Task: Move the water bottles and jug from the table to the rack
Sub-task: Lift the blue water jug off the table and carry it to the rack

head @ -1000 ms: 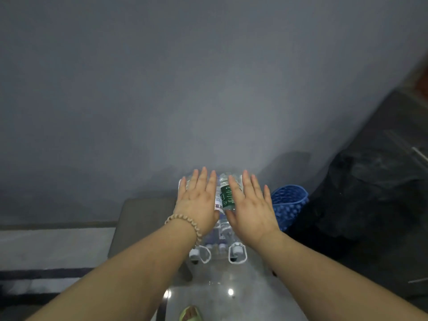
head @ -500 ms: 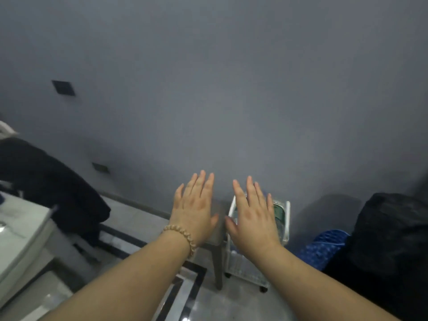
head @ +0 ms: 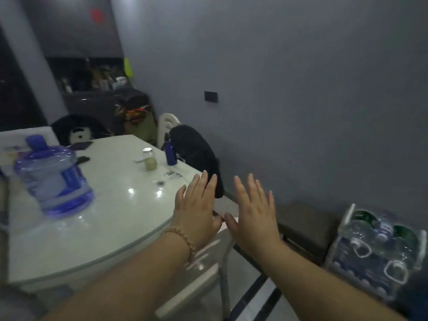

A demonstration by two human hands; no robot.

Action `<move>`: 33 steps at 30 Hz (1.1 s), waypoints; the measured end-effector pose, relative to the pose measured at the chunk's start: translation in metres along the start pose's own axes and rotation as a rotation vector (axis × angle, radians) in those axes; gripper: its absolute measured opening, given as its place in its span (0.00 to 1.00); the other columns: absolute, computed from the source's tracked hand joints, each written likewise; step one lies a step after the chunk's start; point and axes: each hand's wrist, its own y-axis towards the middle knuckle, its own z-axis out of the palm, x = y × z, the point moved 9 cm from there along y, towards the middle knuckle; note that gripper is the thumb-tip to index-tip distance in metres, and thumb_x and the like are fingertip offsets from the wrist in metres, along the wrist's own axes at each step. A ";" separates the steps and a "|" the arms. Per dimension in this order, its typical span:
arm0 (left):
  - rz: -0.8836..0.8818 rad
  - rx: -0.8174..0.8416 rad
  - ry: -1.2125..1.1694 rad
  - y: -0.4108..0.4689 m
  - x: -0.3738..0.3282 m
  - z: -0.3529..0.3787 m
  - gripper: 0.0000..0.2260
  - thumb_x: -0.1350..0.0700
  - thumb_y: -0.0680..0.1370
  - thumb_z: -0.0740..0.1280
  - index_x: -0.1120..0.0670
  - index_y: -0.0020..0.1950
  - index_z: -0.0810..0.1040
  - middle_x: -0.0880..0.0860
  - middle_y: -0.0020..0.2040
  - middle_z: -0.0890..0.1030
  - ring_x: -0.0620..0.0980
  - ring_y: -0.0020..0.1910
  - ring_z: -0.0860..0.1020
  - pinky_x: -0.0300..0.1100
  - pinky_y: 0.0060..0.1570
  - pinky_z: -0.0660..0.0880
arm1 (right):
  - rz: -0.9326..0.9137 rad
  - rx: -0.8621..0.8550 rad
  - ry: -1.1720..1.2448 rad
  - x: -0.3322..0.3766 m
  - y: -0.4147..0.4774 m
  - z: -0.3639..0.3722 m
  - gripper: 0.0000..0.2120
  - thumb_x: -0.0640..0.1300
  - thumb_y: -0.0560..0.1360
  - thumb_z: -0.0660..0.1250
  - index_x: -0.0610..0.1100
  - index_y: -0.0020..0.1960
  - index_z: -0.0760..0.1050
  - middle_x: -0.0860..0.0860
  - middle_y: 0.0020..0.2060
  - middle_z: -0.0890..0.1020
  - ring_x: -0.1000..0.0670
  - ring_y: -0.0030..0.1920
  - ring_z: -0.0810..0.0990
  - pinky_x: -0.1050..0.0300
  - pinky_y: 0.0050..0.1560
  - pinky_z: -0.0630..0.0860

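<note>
A big blue water jug point(head: 52, 177) with a blue cap stands on the white table point(head: 111, 228) at the left. The white wire rack point(head: 377, 253) sits on the floor at the lower right, packed with several clear water bottles with green labels. My left hand point(head: 196, 212) hovers flat over the table's right edge, fingers spread, holding nothing. Beside it my right hand point(head: 254, 214) is also flat and empty, past the table edge. Both hands are well apart from the jug and the rack.
A small jar point(head: 150, 159), a dark blue flask point(head: 170, 152) and papers lie on the table. A black garment point(head: 196, 156) hangs over a white chair point(head: 168, 128) at the table's far side. A grey stool point(head: 308, 225) stands between table and rack. The grey wall is close behind.
The view has swung left from the rack to the table. Both empty hands came away from the bottles in the rack and now hover over the table's edge.
</note>
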 end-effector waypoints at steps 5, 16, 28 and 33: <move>-0.133 -0.007 0.100 -0.082 0.143 -0.039 0.38 0.40 0.78 0.59 0.49 0.76 0.37 0.51 0.78 0.38 0.51 0.76 0.39 0.50 0.71 0.38 | -0.087 0.032 0.071 0.145 -0.014 0.046 0.39 0.57 0.78 0.59 0.52 0.76 0.35 0.48 0.77 0.39 0.47 0.76 0.38 0.43 0.74 0.39; -0.390 0.020 0.125 -0.176 0.339 -0.063 0.39 0.40 0.77 0.59 0.48 0.76 0.36 0.50 0.78 0.38 0.50 0.76 0.39 0.51 0.73 0.40 | -0.325 0.159 0.105 0.352 -0.011 0.141 0.38 0.57 0.78 0.57 0.53 0.75 0.32 0.47 0.76 0.36 0.47 0.75 0.37 0.46 0.72 0.36; -0.407 0.071 0.169 -0.126 0.518 -0.024 0.38 0.42 0.78 0.58 0.50 0.76 0.36 0.51 0.77 0.37 0.50 0.75 0.37 0.50 0.72 0.39 | -0.356 0.172 0.132 0.457 0.099 0.269 0.38 0.55 0.77 0.60 0.51 0.77 0.39 0.47 0.77 0.41 0.46 0.76 0.41 0.45 0.71 0.36; -0.361 0.064 0.206 -0.071 0.590 -0.025 0.37 0.43 0.78 0.59 0.49 0.76 0.37 0.51 0.78 0.38 0.50 0.76 0.39 0.48 0.72 0.39 | -0.361 0.166 0.127 0.499 0.172 0.313 0.41 0.46 0.70 0.70 0.49 0.76 0.51 0.43 0.76 0.56 0.42 0.75 0.55 0.41 0.71 0.48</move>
